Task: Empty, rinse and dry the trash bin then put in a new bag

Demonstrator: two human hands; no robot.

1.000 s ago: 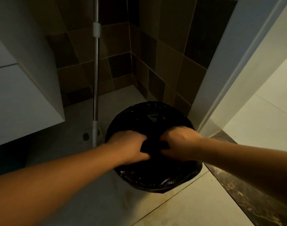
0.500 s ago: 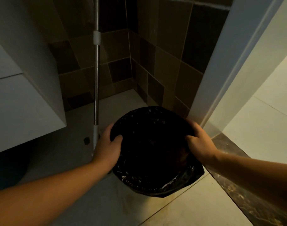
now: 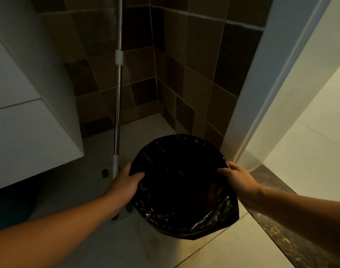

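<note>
Trash bin (image 3: 181,236) stands on the tiled floor (image 3: 233,254) in the corner where the brown tiled wall (image 3: 194,74) meets the white door frame (image 3: 262,93), near the dark marble threshold (image 3: 281,219). Round mouth, fully lined with a black bag (image 3: 180,182); plastic is glossy and crinkled, folded over the rim, with a loose flap hanging down the near right side. Only a pale strip of bin body shows below the bag at the near side. Interior too dark to tell contents

Left hand (image 3: 124,183) grips the left edge of the rim: thumb hooked inside over the bag, fingers wrapped outside, clamped on bag and rim together. Right hand (image 3: 236,176) mirrors it on the right edge: thumb inside, fingers outside, closed on the bag-covered rim. Both forearms reach in from the near corners

Mop handle (image 3: 117,105), metal with a white collar, stands upright just left of the bin, behind the left hand. White cabinet (image 3: 30,132) overhangs the floor at far left
</note>
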